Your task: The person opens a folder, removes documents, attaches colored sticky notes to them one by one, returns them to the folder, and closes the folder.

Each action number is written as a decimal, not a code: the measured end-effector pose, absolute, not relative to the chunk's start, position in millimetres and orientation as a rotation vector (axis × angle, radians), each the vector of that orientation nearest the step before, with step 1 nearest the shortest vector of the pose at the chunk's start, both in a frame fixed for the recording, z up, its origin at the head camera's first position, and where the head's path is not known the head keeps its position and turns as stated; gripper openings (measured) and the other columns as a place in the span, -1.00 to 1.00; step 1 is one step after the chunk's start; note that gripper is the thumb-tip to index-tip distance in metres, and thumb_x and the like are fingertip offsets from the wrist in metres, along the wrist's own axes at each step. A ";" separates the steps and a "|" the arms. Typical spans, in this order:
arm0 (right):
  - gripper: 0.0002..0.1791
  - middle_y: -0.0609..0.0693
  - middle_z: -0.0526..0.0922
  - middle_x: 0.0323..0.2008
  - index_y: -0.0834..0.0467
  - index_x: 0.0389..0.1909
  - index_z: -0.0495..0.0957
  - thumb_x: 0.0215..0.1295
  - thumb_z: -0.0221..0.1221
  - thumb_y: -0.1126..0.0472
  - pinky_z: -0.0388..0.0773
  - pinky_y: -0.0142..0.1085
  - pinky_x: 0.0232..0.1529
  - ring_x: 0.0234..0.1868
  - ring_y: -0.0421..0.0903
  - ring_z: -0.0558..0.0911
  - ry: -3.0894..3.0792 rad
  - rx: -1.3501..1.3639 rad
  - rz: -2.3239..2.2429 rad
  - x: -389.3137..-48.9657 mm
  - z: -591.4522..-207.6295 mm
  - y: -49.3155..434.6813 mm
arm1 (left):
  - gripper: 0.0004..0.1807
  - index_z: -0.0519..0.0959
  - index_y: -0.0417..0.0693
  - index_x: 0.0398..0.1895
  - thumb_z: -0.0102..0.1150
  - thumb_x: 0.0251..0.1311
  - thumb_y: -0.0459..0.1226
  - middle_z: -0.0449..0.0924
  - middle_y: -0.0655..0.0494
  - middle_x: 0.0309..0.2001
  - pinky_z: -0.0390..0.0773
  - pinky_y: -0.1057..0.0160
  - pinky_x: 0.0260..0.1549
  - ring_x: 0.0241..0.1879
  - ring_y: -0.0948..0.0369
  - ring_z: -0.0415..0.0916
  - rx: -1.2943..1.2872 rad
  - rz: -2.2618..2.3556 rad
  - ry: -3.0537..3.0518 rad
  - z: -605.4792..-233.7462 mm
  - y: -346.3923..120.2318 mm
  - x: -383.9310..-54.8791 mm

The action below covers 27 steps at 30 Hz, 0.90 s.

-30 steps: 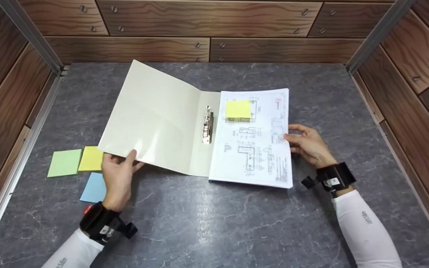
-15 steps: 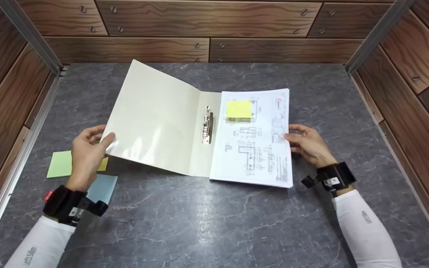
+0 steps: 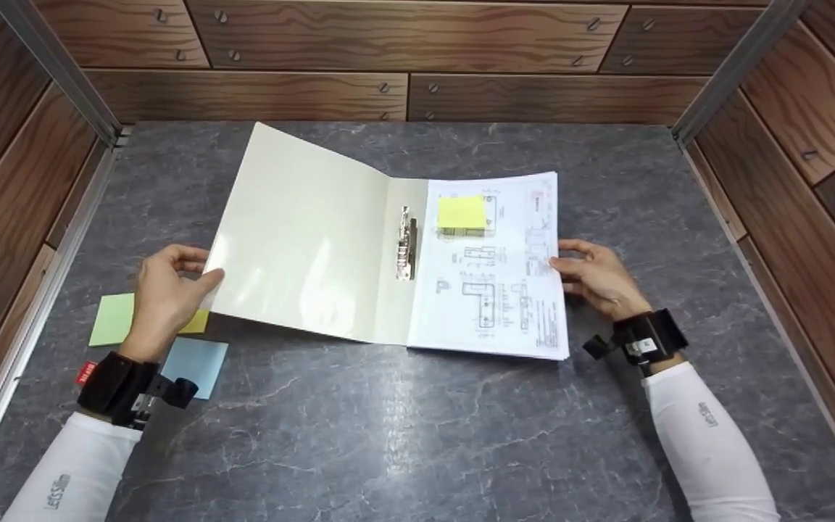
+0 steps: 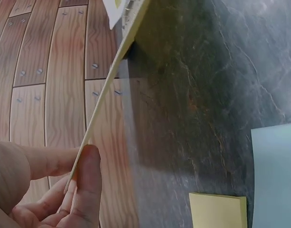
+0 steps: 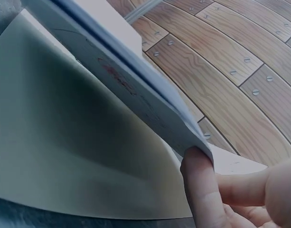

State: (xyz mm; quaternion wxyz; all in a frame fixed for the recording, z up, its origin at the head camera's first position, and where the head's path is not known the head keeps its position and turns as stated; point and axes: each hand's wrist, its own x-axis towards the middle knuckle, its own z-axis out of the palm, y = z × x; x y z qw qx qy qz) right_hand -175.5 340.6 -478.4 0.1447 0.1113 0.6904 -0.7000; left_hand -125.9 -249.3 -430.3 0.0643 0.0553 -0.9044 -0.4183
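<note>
An off-white ring binder (image 3: 301,239) lies spread out, its left cover raised at a slant. My left hand (image 3: 167,293) pinches that cover's outer edge between thumb and fingers, also seen from the side in the left wrist view. On the right half rests a stack of printed drawing sheets (image 3: 512,290), with a yellow sticky note (image 3: 462,212) on its top sheet. My right hand (image 3: 599,279) pinches the stack's right edge. In the right wrist view the stack (image 5: 150,102) is lifted from the cover (image 5: 88,156) beneath. The metal ring clasp (image 3: 406,245) is exposed along the spine.
Green (image 3: 111,319), yellow (image 3: 195,322) and blue (image 3: 196,366) sticky note pads lie on the grey marbled table (image 3: 403,435) at the left. My left hand and wrist partly cover them. Wood-patterned panels (image 3: 301,36) border the table at the back and sides.
My left hand has shifted from the cover's lower edge to its outer left edge. The cover's far corner has dropped slightly. My right hand keeps its grip, and the sheets have shifted slightly left.
</note>
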 end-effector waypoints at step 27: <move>-0.29 0.01 0.76 -0.17 0.35 0.50 0.17 0.45 0.26 0.33 0.74 -0.31 -0.26 -0.25 -0.11 0.76 2.007 0.349 -1.932 -187.9 -487.5 349.9 | -0.73 0.64 -0.41 -0.04 0.38 0.25 -0.40 0.67 -0.32 -0.16 0.39 0.43 -0.48 -0.41 0.16 0.50 0.068 -1.230 -2.732 -443.8 -243.4 -114.0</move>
